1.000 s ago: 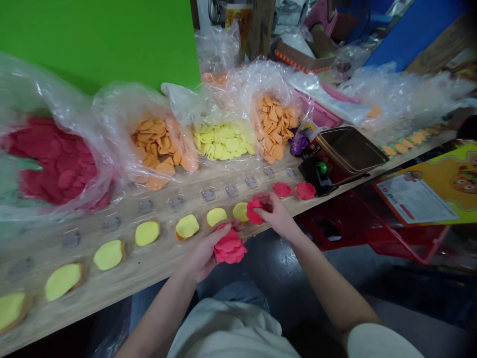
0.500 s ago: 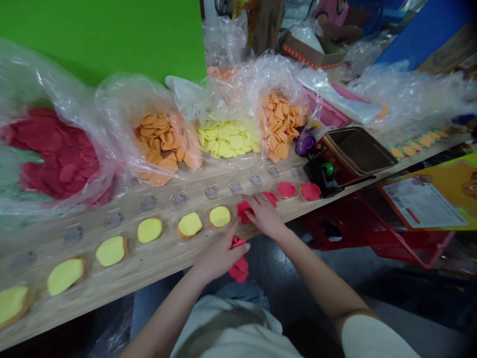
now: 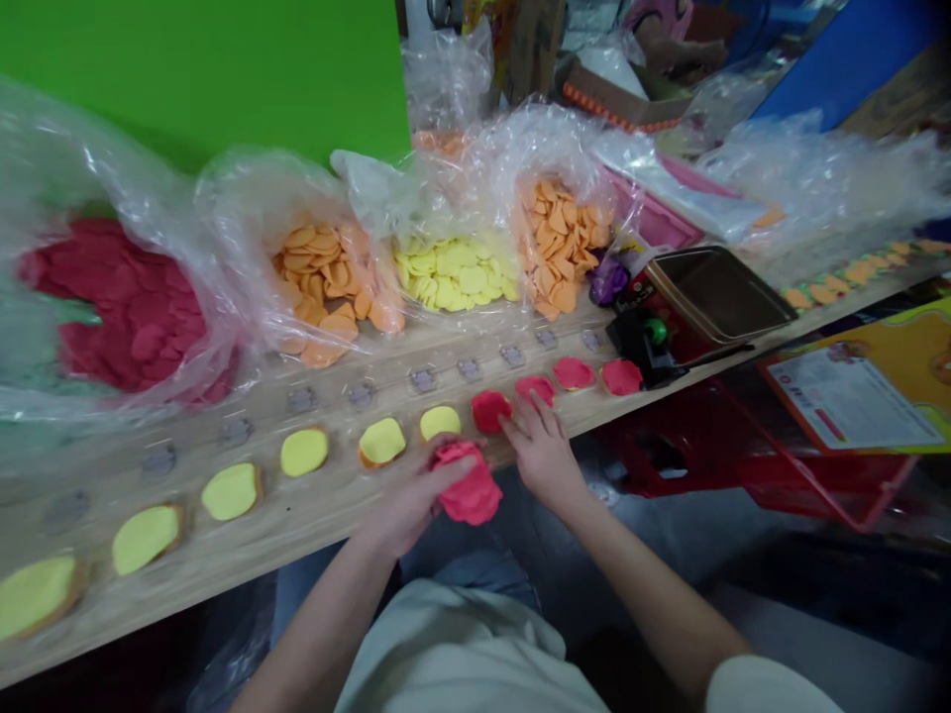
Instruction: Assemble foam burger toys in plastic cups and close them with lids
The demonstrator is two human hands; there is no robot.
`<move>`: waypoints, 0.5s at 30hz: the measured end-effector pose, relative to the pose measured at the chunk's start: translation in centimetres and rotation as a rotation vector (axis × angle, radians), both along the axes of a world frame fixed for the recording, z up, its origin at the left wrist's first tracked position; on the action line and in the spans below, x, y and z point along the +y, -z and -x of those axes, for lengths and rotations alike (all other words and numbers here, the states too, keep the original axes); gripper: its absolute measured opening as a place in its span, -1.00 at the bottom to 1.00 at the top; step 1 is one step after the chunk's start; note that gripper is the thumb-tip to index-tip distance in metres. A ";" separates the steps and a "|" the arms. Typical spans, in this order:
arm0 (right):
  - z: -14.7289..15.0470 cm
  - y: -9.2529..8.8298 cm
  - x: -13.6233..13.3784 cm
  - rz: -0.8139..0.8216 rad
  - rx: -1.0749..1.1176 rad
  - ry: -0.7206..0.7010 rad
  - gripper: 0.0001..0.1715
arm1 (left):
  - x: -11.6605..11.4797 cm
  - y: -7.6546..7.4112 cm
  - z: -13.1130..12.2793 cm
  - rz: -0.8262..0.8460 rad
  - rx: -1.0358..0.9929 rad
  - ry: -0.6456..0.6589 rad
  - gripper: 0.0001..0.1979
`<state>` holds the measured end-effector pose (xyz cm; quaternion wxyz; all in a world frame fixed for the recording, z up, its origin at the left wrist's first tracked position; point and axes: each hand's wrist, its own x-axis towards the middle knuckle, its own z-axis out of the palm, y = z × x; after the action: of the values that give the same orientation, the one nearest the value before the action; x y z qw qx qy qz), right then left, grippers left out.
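My left hand (image 3: 407, 500) is closed round a stack of red foam discs (image 3: 468, 485), held just below the front edge of a long wooden board (image 3: 297, 525). My right hand (image 3: 541, 451) rests at the board's edge with its fingers spread, touching nothing I can make out, right beside a red disc (image 3: 490, 410) lying on the board. To its right lie three more red discs (image 3: 574, 373). To its left runs a row of yellow discs (image 3: 380, 442) on orange ones.
Clear plastic bags behind the board hold red discs (image 3: 119, 307), orange discs (image 3: 327, 277), yellow discs (image 3: 453, 277) and more orange discs (image 3: 561, 243). A dark tin tray (image 3: 713, 297) sits on a red machine at the right. A green panel (image 3: 200, 69) stands behind.
My right hand laid a red disc over a yellow one on the board and drew back. My left hand dipped, then lifted the red stack again toward the board's edge.
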<state>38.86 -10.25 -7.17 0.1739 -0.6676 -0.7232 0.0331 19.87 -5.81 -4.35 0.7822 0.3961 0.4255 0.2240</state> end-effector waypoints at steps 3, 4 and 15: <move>1.6 -2.2 0.8 -0.030 0.353 0.023 -0.56 | 0.0 -0.3 1.3 0.344 -0.288 -0.193 -0.61; 2.3 -2.9 1.1 0.023 0.476 -0.018 -0.56 | 0.1 -0.5 1.5 0.397 -0.344 -0.228 -0.58; 8.3 -3.8 3.8 0.208 1.040 -0.097 -0.89 | -0.3 -1.4 5.4 0.397 -0.315 -0.185 -0.61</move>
<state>30.58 -6.48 -3.35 0.4407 -0.5425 -0.5645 0.4391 14.50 -6.15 -2.91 0.8774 0.1544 0.3684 0.2658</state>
